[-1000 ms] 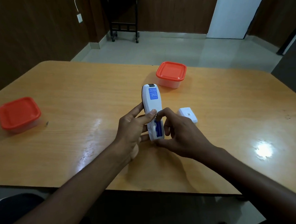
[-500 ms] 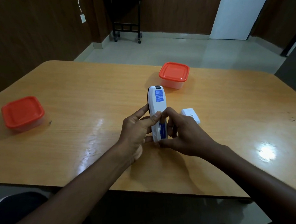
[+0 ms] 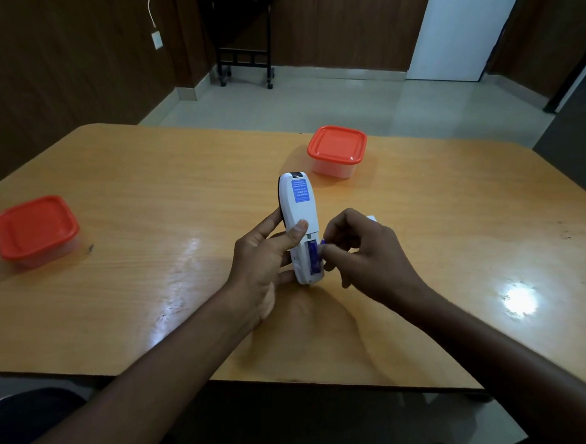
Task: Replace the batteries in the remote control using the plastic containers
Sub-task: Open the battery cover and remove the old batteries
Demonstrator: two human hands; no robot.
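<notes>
My left hand (image 3: 263, 258) grips a white remote control (image 3: 300, 218), back side up, with a blue label near its top and its battery compartment uncovered. A blue battery (image 3: 314, 260) lies in the compartment. My right hand (image 3: 365, 255) pinches a second blue battery (image 3: 322, 242) at the compartment's right edge, its tip just showing between the fingers. Two plastic containers with red lids stand shut on the wooden table (image 3: 146, 203): one container (image 3: 338, 150) beyond the remote, the other container (image 3: 34, 229) at the far left. The white battery cover (image 3: 372, 218) lies behind my right hand, mostly hidden.
The table's front edge runs just below my forearms. Beyond the table are a tiled floor, a dark metal stand (image 3: 242, 39) against the wood-panelled wall, and a white door (image 3: 461, 22). A bright light reflection (image 3: 519, 299) shines on the table at the right.
My right hand has drawn slightly right from the compartment with a blue battery pinched in its fingers. The left hand holds the remote in about the same place.
</notes>
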